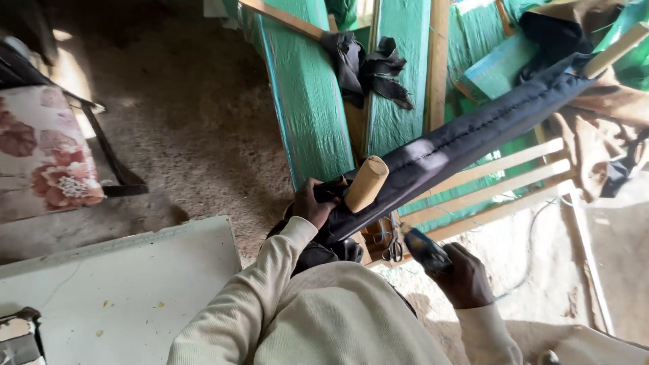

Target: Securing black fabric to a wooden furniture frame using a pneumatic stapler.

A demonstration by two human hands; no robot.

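A long wooden bar wrapped in dark padded fabric [466, 138] runs from the middle up to the upper right. Its bare round wooden end [366, 183] sticks out near the centre. My left hand [312, 203] grips the dark fabric just beside that end, pulling it tight. My right hand [466, 274] holds a blue tool [424, 249] below the bar, pointed up toward the fabric. A pair of scissors [392, 247] lies under the bar between my hands.
Green foam cushions [311, 94] and pale wooden slats [500, 182] lie on the dirt floor beyond the bar. Dark fabric scraps [368, 67] rest on the cushions. A white board [115, 284] sits at lower left, a floral cushion [40, 155] at far left, brown cloth [598, 145] at right.
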